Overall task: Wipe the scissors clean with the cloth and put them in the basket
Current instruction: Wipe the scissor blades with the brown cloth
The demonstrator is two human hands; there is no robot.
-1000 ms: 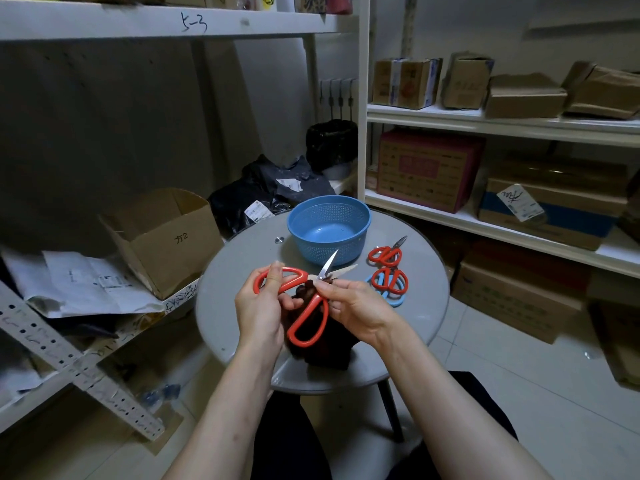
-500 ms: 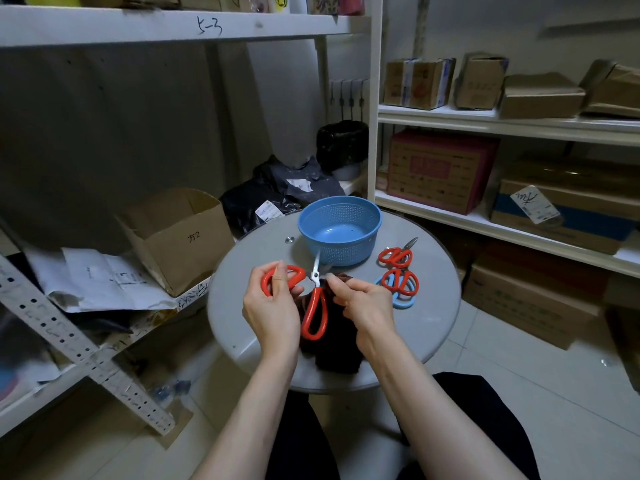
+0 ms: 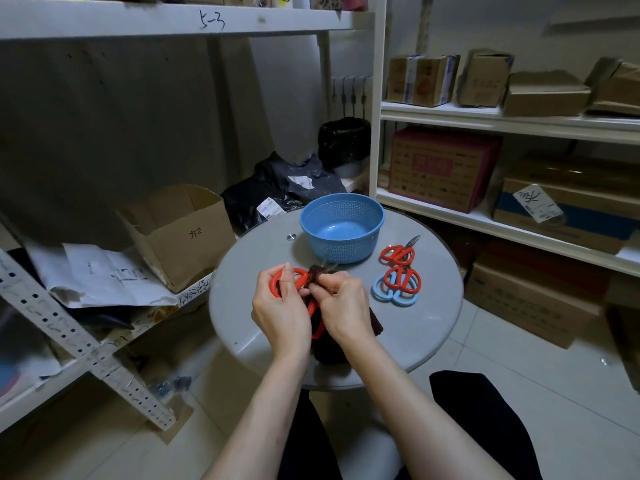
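Note:
Red-handled scissors [image 3: 300, 278] are held above the round grey table [image 3: 433, 327]. My left hand [image 3: 281, 315] grips one handle ring. My right hand [image 3: 343, 306] pinches a dark cloth [image 3: 316, 271] around the blades, so only the tips show near the basket. The cloth hangs down to the table under my right wrist. An empty blue basket [image 3: 342, 227] stands at the table's far side. Three more scissors lie to the right: one red pair [image 3: 398, 252], another red pair [image 3: 405, 279] on top of a light-blue pair [image 3: 393, 295].
An open cardboard box [image 3: 180, 233] and papers sit on the low shelf at left. Dark bags [image 3: 277, 192] lie behind the table. White shelves with cartons [image 3: 446, 168] run along the right. My dark-clothed legs are under the table's near edge.
The open blades, bare a second ago, have closed and are now wrapped in the cloth under my right hand's fingers. The left hand keeps its grip on the handle.

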